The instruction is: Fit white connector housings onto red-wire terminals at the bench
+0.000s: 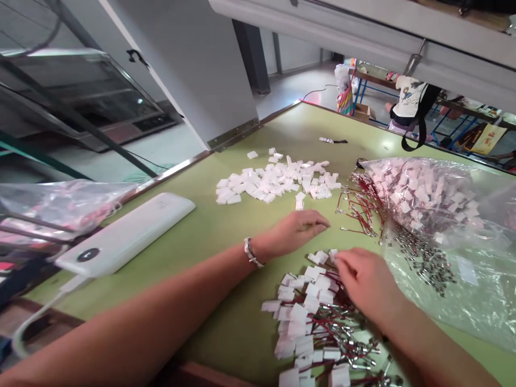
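Sorting stage, wired white connectors. Left hand (296, 230): flat on green worktop (226, 226), fingers together, holding nothing. Right hand (363, 279): fingertips pinching a white connector (332, 253) atop near pile (314, 322). Loose housings (278, 183) beyond; bag (435, 226) right. Next move likely needs separating one piece from tangled wires.

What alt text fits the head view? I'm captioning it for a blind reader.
A person's right hand rests on a heap of red wires with white plastic connectors on a green table, while the left hand lies flat beside it. Farther off are a pile of loose white connectors and a clear plastic bag of parts.
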{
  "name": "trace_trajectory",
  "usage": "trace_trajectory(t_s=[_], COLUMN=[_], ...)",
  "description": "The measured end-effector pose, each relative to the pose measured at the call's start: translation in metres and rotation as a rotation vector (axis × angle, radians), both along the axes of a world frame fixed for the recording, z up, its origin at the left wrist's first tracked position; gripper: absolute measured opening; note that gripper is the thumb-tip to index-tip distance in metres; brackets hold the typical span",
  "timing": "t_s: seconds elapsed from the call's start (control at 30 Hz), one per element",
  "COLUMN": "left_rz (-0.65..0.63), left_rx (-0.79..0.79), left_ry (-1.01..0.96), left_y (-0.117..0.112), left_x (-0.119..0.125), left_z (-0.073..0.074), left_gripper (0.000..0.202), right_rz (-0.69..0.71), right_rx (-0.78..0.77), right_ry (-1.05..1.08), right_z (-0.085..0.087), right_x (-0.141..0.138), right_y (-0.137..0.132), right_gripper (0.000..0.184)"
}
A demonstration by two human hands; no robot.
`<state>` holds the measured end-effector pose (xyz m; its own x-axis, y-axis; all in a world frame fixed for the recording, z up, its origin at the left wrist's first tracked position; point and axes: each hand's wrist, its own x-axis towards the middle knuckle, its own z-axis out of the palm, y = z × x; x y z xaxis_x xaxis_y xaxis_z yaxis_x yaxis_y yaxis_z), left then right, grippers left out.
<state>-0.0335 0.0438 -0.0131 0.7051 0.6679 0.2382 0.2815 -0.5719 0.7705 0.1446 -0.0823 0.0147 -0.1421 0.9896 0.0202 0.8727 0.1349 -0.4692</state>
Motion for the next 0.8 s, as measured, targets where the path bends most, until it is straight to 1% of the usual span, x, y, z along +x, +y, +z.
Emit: trace_trajectory(t_s=[0.07,0.13,0.17,0.23,0.3,0.37,0.43,0.47,0.53,0.57,0.63,0.67,0.7,0.73,0.8], left_rz=[-0.22,-0.398,-0.447,-0.469,-0.457,-0.446,-0.394,-0.341,-0.192,-0.105,0.038,0.081,0.103,0.108,0.079], left_rx=[-0.047,-0.062,-0.058,-0.046,-0.052,-0.078,-0.108,-0.118,-0.13,-0.135,-0.146,-0.149,-0.149,-0.146,-0.129], left_ry=[-0.028,-0.023,-0.01,0.018,0.031,0.038,0.04,0.04,0.04,0.037,0.031,0.028,0.029,0.038,0.078], left_y=[-0.009,-0.02,-0.024,-0.031,-0.035,-0.035,-0.033,-0.032,-0.028,-0.026,-0.022,-0.02,-0.019,-0.018,-0.017], left_x=[0.004,0.008,0.009,0.012,0.013,0.012,0.012,0.012,0.012,0.013,0.015,0.016,0.018,0.02,0.025], left_z=[0.007,0.013,0.015,0.017,0.016,0.014,0.01,0.007,0.001,-0.002,-0.007,-0.009,-0.01,-0.01,-0.007], left_gripper=[0.025,0.026,0.025,0.021,0.018,0.019,0.021,0.023,0.024,0.023,0.021,0.02,0.019,0.019,0.02], right_rz=[-0.104,-0.159,-0.164,-0.139,-0.12,-0.107,-0.087,-0.072,-0.082,-0.121,-0.264,-0.336,-0.388,-0.411,-0.381], right_rx=[0.045,0.074,0.083,0.094,0.098,0.09,0.063,0.046,0.032,0.042,0.087,0.109,0.12,0.118,0.085], right_ry=[-0.127,-0.269,-0.329,-0.411,-0.444,-0.43,-0.353,-0.282,-0.083,0.032,0.228,0.289,0.323,0.327,0.28], right_z=[-0.006,-0.014,-0.019,-0.026,-0.032,-0.034,-0.033,-0.031,-0.022,-0.016,-0.001,0.006,0.013,0.018,0.026], right_x=[0.016,0.029,0.034,0.037,0.035,0.033,0.035,0.038,0.048,0.054,0.069,0.075,0.081,0.086,0.092], right_y=[0.014,0.029,0.034,0.039,0.038,0.035,0.035,0.036,0.04,0.042,0.044,0.044,0.043,0.042,0.037], right_gripper=[0.028,0.026,0.025,0.022,0.021,0.021,0.021,0.02,0.019,0.019,0.021,0.023,0.024,0.025,0.023])
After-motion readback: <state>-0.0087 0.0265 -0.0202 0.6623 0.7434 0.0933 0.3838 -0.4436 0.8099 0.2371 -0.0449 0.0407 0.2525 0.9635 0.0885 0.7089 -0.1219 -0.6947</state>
